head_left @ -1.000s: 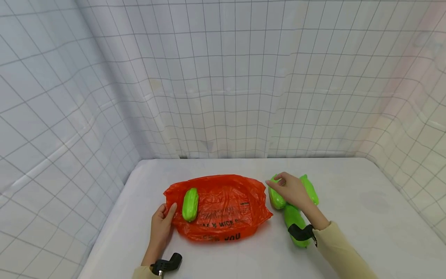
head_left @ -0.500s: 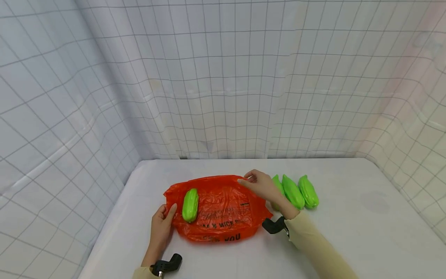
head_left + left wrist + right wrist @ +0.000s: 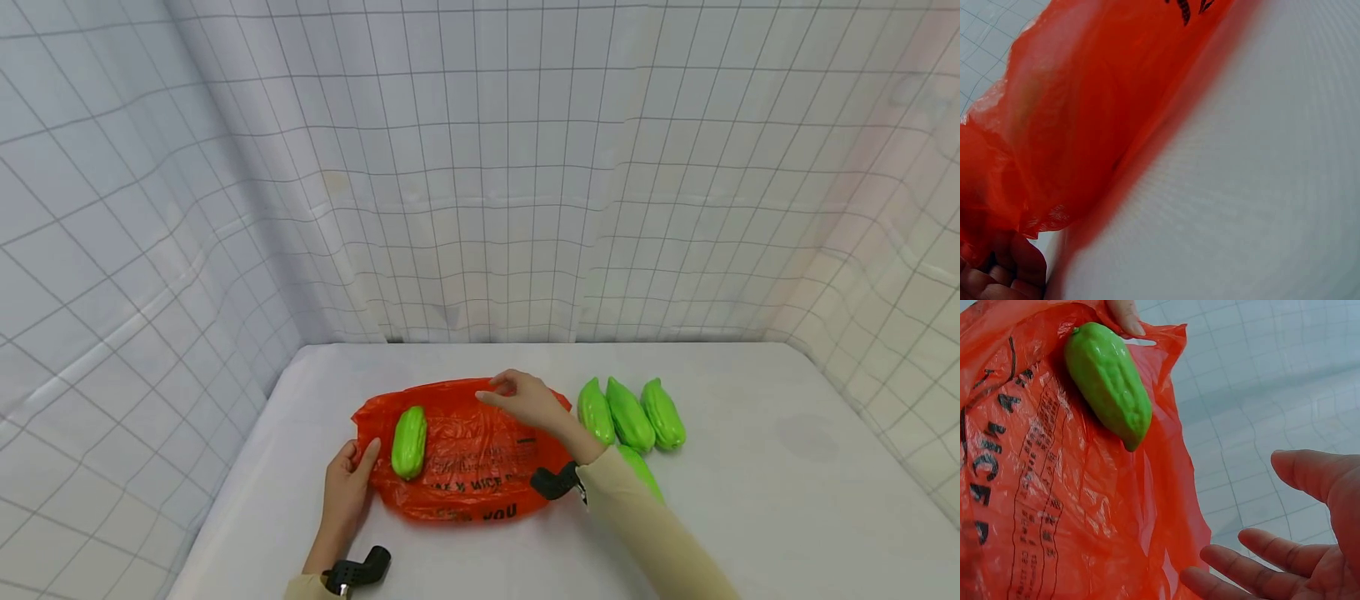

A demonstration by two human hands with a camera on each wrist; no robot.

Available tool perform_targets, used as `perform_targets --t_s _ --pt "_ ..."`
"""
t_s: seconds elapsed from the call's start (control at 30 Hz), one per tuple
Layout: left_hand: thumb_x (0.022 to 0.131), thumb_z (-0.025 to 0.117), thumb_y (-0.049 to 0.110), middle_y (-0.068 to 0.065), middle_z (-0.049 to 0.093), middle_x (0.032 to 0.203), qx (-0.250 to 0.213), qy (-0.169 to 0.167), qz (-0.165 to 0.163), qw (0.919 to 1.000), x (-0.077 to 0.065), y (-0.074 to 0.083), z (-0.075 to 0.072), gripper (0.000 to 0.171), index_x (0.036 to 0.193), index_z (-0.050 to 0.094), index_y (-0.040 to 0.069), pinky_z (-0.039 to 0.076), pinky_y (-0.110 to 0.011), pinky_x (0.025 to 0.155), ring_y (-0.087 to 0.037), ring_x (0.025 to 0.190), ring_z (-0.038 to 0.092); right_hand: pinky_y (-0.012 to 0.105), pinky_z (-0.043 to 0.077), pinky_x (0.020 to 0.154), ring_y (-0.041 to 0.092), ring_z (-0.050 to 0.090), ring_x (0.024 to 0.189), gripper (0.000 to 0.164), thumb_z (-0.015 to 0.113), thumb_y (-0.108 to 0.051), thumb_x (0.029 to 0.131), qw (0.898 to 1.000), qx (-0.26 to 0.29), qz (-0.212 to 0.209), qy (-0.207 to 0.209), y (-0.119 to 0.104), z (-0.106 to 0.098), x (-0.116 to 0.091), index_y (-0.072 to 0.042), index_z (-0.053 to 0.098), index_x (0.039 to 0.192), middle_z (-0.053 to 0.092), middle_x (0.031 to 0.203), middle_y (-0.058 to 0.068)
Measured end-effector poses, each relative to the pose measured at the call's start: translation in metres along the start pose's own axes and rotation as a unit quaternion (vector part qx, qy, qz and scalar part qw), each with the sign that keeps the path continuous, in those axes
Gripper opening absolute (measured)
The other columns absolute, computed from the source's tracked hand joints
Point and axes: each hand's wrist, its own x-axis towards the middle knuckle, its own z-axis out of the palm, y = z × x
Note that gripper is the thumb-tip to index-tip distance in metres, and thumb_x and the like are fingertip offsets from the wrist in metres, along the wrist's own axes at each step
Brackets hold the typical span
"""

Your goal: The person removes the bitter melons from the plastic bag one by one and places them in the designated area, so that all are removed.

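A red plastic bag (image 3: 472,454) with black print lies spread on the table. On the bag's left part rests a bright green, bumpy gourd (image 3: 408,442), its tapered end and ridges plain in the right wrist view. My left hand (image 3: 349,473) pinches the bag's left edge between thumb and fingers; in the left wrist view the curled fingers (image 3: 1019,262) show against the red plastic. Over the far part of the bag hovers my right hand (image 3: 527,400). Its thumb and fingers are spread apart and hold nothing, as the right wrist view shows.
Three similar green gourds (image 3: 630,415) lie side by side right of the bag. Another gourd (image 3: 640,468) lies nearer, partly covered by my right sleeve (image 3: 651,521). White gridded curtains (image 3: 480,208) stand behind and beside the white table (image 3: 750,458).
My right hand has moved left from above the gourds to above the bag, uncovering the row of gourds. The left hand, the bag and the gourd on it have stayed put.
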Motion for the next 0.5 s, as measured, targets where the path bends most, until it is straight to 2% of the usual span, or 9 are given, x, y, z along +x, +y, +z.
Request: perform_targets --t_s 0.5 --pt "0.095 0.057 0.038 -0.010 0.055 0.078 0.014 -0.003 -0.009 0.9999 -0.002 0.002 -0.001 0.036 0.104 0.057 0.004 0.046 -0.018 0.061 -0.014 0.072 0.050 0.037 0.048 0.072 0.019 0.057 0.087 0.056 0.063 -0.046 0.089 0.999 0.018 0.008 -0.042 -0.012 0.030 0.017 -0.003 0.055 0.124 0.059 0.107 0.007"
